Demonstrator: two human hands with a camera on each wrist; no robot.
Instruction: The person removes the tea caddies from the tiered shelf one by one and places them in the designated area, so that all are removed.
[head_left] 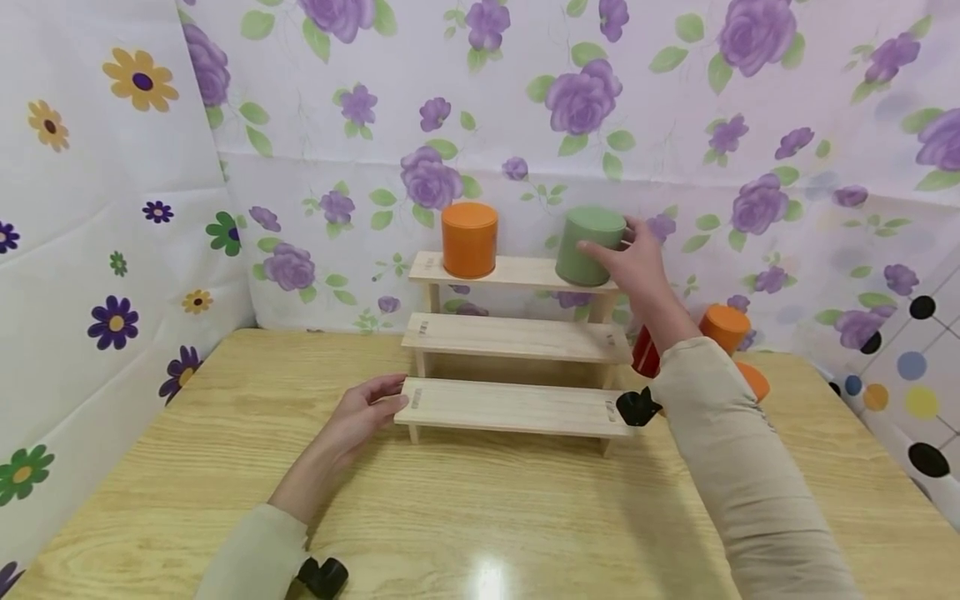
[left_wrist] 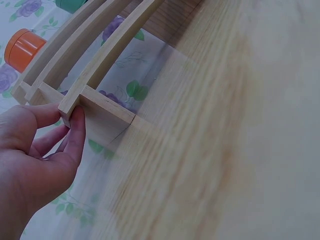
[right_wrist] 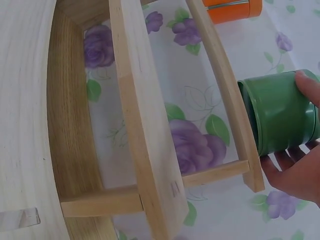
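A three-step wooden rack [head_left: 517, 337] stands on the table near the back wall. My right hand [head_left: 641, 262] grips a green round tin [head_left: 588, 246] at the right end of the top step, thumb on its front and fingers round its far side. In the right wrist view the green tin [right_wrist: 282, 112] has its bottom edge right at the top board. An orange tin [head_left: 469, 240] stands upright towards the left end of that step. My left hand [head_left: 367, 412] pinches the left end of the lowest step, thumb above and fingers beneath, plain in the left wrist view.
Right of the rack, partly behind my right arm, are a red can [head_left: 645, 353], an orange tin [head_left: 724, 327] and another orange thing [head_left: 753, 380]. A flowered cloth [head_left: 517, 125] hangs close behind the rack. The wooden table [head_left: 450, 517] extends in front.
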